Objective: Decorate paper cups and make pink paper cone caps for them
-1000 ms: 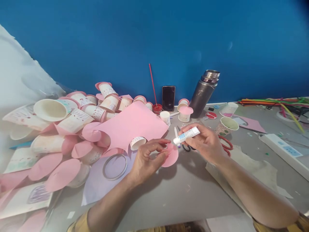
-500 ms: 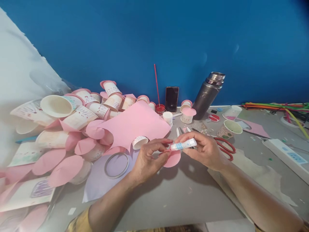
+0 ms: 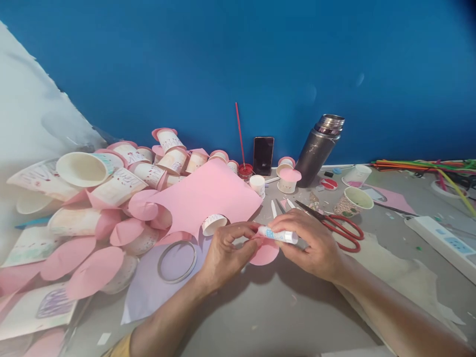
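My left hand (image 3: pixel 230 253) pinches the edge of a round pink paper piece (image 3: pixel 265 253), which hangs over the table in front of me. In my right hand (image 3: pixel 314 243) is a white and blue glue stick (image 3: pixel 277 234), lying nearly level with its tip at the paper by my left fingertips. The exact contact of glue and paper is hidden by the fingers. Just behind my left hand lies a short white cup piece (image 3: pixel 214 224) with scribbled marks. Red-handled scissors (image 3: pixel 340 228) rest open beyond my right hand.
Pink-topped paper cups (image 3: pixel 94 270) pile up on the left. A large pink sheet (image 3: pixel 208 191), lilac paper (image 3: pixel 143 287) and a grey ring (image 3: pixel 177 262) lie near them. A dark flask (image 3: pixel 318 153), a phone (image 3: pixel 263 156) and a power strip (image 3: pixel 442 243) stand farther back and right.
Both hands, with the glue stick and pink paper, sit slightly lower in view. The right hand has shifted, showing more of the scissors. The whole scene has moved a little with the camera.
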